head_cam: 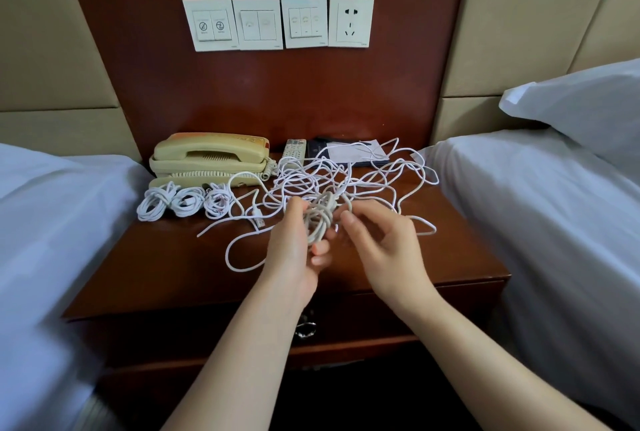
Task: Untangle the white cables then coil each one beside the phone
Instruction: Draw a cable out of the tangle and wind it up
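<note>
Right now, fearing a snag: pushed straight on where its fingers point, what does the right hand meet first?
Probably the cable bundle that the left hand grips, just ahead of the right hand.

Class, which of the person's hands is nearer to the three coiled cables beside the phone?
Left. Gripping the half-wound cable, the left hand is just right of the three coiled cables; the right hand lies farther right, beyond it.

The nightstand point(166, 268) holds a phone point(207, 160) at its back-left corner, three coiled cables point(183, 203) before it, a remote point(294, 150) and notepad point(349, 153) at the back edge, and tangled cables point(346, 181) across the middle.
</note>
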